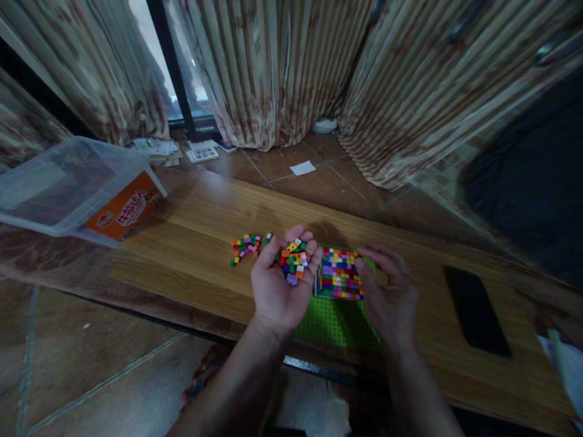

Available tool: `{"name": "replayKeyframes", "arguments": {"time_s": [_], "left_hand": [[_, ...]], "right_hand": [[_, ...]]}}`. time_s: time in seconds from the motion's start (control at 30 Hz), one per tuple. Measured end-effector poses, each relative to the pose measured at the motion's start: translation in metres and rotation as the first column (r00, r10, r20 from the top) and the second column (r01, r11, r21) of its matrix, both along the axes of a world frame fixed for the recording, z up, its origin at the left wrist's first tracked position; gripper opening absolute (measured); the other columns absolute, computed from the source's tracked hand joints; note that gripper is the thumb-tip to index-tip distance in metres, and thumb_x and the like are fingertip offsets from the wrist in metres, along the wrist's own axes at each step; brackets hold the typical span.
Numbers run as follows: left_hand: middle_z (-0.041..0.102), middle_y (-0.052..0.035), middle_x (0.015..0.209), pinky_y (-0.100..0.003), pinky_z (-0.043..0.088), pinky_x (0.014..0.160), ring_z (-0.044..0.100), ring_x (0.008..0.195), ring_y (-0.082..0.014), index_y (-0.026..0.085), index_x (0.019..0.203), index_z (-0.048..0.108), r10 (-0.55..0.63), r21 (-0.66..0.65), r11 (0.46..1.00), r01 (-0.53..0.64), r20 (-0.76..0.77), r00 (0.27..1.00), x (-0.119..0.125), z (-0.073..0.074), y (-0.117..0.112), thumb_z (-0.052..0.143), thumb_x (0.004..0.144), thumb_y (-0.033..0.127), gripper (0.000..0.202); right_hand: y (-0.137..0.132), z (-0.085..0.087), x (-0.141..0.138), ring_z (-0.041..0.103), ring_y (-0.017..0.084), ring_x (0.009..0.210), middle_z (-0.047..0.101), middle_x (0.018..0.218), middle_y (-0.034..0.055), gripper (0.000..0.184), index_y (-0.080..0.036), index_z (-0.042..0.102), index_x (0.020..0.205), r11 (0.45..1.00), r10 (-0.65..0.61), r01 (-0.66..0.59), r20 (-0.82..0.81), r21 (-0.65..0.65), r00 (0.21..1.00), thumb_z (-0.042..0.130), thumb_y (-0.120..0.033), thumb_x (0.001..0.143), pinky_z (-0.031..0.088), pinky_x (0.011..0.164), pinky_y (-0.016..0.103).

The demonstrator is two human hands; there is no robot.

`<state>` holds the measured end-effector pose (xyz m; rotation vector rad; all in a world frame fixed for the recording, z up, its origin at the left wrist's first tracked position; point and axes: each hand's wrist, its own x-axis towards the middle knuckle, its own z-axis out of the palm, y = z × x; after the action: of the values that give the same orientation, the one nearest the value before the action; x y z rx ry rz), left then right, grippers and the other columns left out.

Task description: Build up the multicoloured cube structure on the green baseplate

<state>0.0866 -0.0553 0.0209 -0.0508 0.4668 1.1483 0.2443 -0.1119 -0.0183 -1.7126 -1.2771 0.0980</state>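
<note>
My left hand [283,288] is turned palm up and cupped around a small heap of colourful toy building bricks [294,261]. To its right, a block built of rows of multicoloured bricks [339,274] stands on a green studded baseplate [339,321]. My right hand [389,285] is at the right edge of this block, thumb and forefinger close together in a pinch. Whatever is between those fingertips is too small to make out. Left of my cupped hand, more loose bricks [246,246] lie scattered on the wooden table [191,243].
A clear plastic bin [86,182] with an orange label stands at the table's left end. A black phone [477,309] lies to the right. Beyond the table are brown floor tiles, a white paper [303,168] and striped curtains [282,67]. Dark fabric [528,176] shows at far right.
</note>
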Motion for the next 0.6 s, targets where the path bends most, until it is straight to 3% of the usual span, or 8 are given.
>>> {"name": "replayKeyframes", "arguments": {"time_s": [0.27, 0.43, 0.6], "left_hand": [[0.071, -0.0071, 0.083, -0.028, 0.053, 0.082, 0.065, 0.075, -0.013, 0.011, 0.086, 0.074, 0.005, 0.014, 1.0, -0.005, -0.001, 1.0, 0.001, 0.0, 0.0, 0.049, 0.091, 0.032, 0.033], [0.071, -0.0072, 0.083, -0.028, 0.053, 0.082, 0.065, 0.075, -0.0131, 0.011, 0.086, 0.074, 0.004, 0.011, 1.0, -0.004, 0.006, 1.0, 0.0, 0.0, -0.001, 0.049, 0.092, 0.031, 0.033], [0.07, -0.0078, 0.081, -0.028, 0.054, 0.081, 0.066, 0.074, -0.0134, 0.011, 0.084, 0.074, -0.002, -0.003, 1.0, 0.002, -0.003, 1.0, 0.0, 0.0, 0.0, 0.047, 0.092, 0.032, 0.035]], "right_hand": [[0.008, -0.008, -0.011, 0.06, 0.026, 0.113, 0.064, 0.123, 0.0115, 0.044, -0.02, 0.066, 0.118, 0.985, -0.032, 0.001, -0.177, -0.171, 0.984, 0.06, -0.049, 0.086, 0.046, 0.099, 0.049], [0.012, -0.006, -0.015, 0.068, 0.023, 0.09, 0.072, 0.106, 0.0085, 0.045, -0.021, 0.07, 0.113, 0.973, -0.07, -0.032, -0.421, -0.23, 0.904, 0.064, -0.053, 0.081, 0.056, 0.081, 0.042], [0.014, 0.002, -0.019, 0.069, 0.02, 0.076, 0.075, 0.09, 0.0043, 0.041, -0.021, 0.072, 0.106, 0.975, -0.106, -0.011, -0.513, -0.22, 0.852, 0.072, -0.047, 0.075, 0.058, 0.068, 0.035]]}}
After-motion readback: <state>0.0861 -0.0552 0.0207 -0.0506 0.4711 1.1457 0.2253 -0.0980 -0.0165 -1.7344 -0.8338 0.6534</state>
